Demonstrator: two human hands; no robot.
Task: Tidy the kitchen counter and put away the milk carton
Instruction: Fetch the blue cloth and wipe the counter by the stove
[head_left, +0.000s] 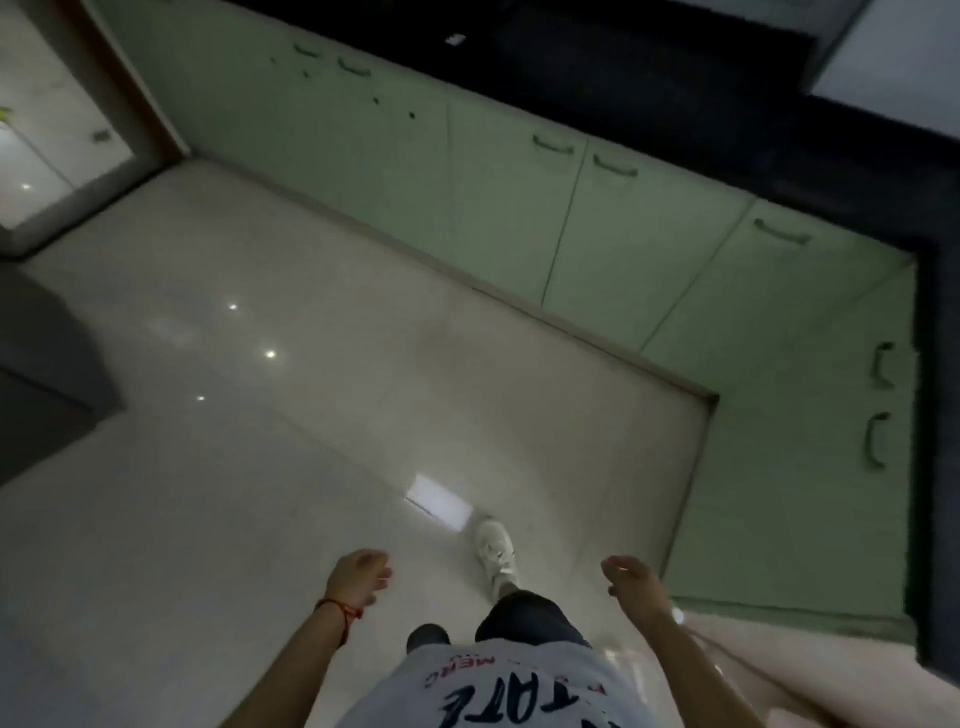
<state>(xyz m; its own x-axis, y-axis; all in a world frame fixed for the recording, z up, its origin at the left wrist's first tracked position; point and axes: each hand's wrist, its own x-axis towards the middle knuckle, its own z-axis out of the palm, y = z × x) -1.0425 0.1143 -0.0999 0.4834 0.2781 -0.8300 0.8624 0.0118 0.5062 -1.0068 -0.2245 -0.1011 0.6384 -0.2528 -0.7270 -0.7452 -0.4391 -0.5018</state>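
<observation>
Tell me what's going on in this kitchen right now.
A person is standing on the pale tiled floor, looking down. Both hands are empty: the left hand and the right hand hang loosely open in front of the body, touching nothing. One white shoe is stepped forward toward the green cabinets under the dark counter. All the cabinet doors in view are shut. No milk carton is in view, so nothing is being handled at this moment.
</observation>
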